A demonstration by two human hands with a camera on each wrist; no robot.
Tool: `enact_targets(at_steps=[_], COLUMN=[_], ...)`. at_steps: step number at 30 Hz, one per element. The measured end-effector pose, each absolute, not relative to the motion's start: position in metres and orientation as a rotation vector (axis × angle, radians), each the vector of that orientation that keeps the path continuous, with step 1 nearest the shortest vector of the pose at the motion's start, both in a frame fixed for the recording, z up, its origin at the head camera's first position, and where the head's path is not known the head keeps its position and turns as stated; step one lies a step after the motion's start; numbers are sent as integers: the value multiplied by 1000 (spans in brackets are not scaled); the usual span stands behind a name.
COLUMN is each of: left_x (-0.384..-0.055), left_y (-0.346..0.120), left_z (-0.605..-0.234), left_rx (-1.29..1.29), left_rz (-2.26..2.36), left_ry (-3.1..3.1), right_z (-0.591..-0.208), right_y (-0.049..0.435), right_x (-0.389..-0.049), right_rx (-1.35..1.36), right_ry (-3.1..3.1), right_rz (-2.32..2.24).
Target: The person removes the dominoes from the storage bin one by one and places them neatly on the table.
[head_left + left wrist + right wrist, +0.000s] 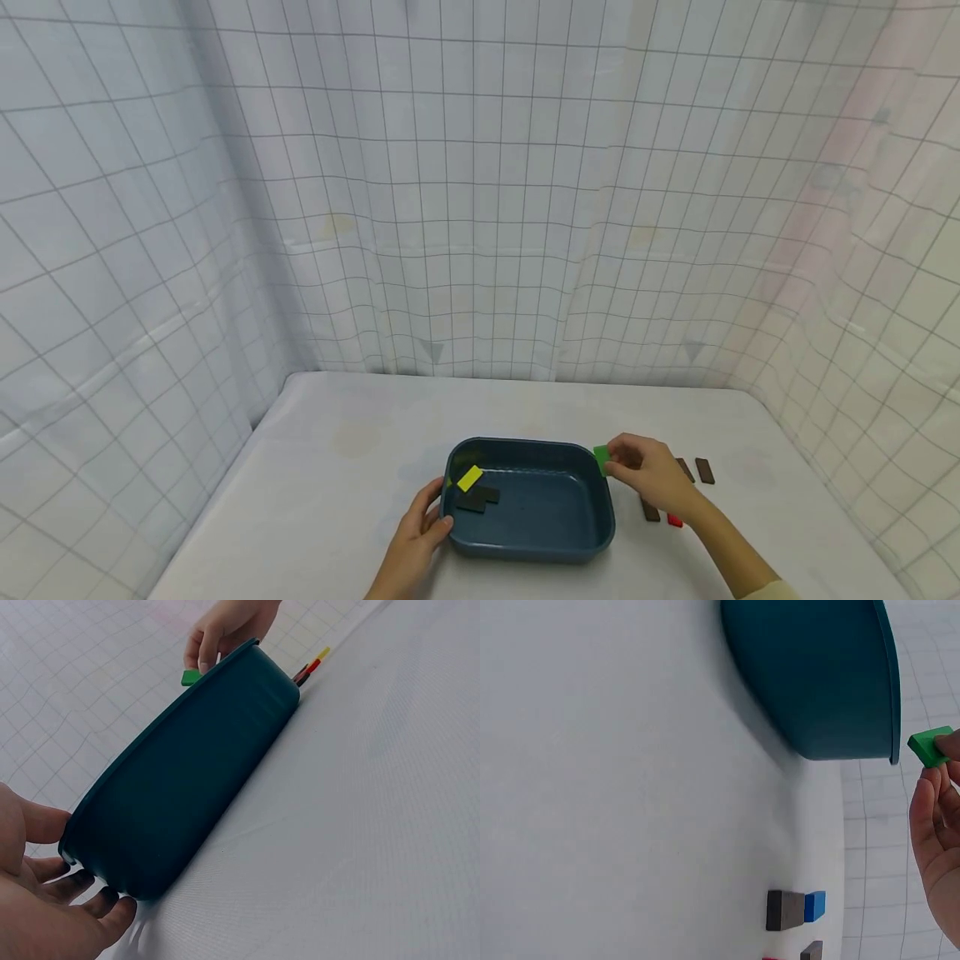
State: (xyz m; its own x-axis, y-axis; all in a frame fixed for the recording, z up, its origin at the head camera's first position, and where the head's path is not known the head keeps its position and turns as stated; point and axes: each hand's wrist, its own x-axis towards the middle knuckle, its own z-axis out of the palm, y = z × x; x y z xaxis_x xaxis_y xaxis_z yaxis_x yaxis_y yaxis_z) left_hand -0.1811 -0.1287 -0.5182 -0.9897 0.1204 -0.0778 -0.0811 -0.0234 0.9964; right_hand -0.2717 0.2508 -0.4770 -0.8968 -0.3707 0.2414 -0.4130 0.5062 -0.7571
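A dark blue-green plastic tub (528, 554) stands on the white cloth. My left hand (414, 537) holds its left end, thumb at the front corner and fingers along the outer wall; in the left wrist view the fingertips (120, 911) press the end wall below the rim. Over the right rim, my right hand (651, 473) pinches a small green block (601, 458) between thumb and fingers. Inside the tub at the left are a yellow block (470, 478) and several dark blocks (471, 503).
Right of the tub lie several dark brown blocks (704, 471) and a red block (675, 521), partly under my right hand and forearm. The right wrist view also shows a blue block (815, 906) beside a brown one. Grid-patterned white curtains (495, 208) surround the table.
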Motion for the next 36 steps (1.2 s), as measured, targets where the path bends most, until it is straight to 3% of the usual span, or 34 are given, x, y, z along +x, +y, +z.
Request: enact_targets(at_steps=[36], left_x=[-181], left_y=[-129], left_z=[-517], left_rx=[44], left_rz=[2126], left_ry=[2122], right_z=[-506], right_y=[371], right_x=[-233], right_rx=[-23], right_ry=[-2871], right_rz=[1247])
